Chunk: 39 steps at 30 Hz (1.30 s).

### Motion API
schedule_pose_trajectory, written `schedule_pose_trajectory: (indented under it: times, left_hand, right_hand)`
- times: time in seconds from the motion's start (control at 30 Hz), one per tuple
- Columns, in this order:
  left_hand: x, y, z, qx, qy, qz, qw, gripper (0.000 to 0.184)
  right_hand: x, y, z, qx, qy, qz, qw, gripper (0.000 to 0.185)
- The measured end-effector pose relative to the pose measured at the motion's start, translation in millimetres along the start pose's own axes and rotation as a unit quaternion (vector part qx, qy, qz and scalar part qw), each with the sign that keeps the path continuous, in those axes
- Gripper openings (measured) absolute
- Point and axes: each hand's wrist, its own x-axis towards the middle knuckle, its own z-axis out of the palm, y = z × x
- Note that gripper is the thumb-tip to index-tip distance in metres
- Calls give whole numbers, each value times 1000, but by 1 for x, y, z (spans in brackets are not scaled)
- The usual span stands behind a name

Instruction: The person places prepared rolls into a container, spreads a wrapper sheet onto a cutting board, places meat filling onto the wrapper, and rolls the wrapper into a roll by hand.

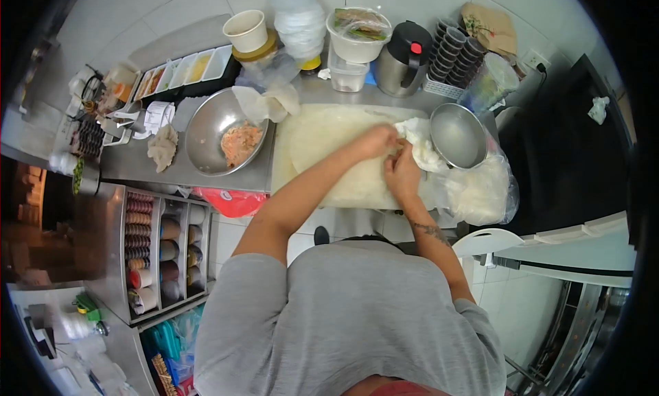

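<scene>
White bundle [416, 136] at right end of board [312, 152], near left hand [375, 142] and right hand [403, 173], fingers bent, grip unclear; possible bowl [458, 136] upset from sideways tug.

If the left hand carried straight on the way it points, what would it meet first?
Probably the crumpled white material just past the left hand, before the metal bowl. The right hand's fingertips sit very close to that line; depth is unclear.

White, crumpled, cloth-like material [423, 146] lies heaped at the right end of the cutting board [410, 113], just beside the metal bowl [458, 136], its folds soft and irregular, its near-left edge partly hidden.
</scene>
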Motion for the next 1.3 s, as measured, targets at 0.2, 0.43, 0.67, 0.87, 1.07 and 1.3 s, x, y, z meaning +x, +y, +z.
schedule_pose_trajectory:
  times: [0.2, 0.43, 0.67, 0.87, 1.07, 1.3]
  left_hand:
    - [4, -4, -22, 68, 41, -89, 993, 14]
    - [-71, 28, -141, 159, 33, -135, 977, 30]
    - [-182, 12, -238, 242, -136, -439, 855, 91]
    - [-188, -11, -249, 143, -217, -401, 878, 81]
    - [-180, -9, -255, 55, -203, -409, 888, 71]
    - [-196, -14, -253, -119, -6, -425, 897, 38]
  right_hand:
    - [-3, -1, -1, 23, 15, -13, 1000, 45]
    - [-4, 0, -7, 132, 37, 21, 990, 36]
    - [-6, -6, -9, 36, 139, -78, 987, 30]
    - [-9, -43, -4, 31, 50, -223, 973, 26]
    - [-16, -30, 20, 67, 19, -189, 979, 24]
    - [-12, -24, 23, 126, -3, -137, 983, 20]
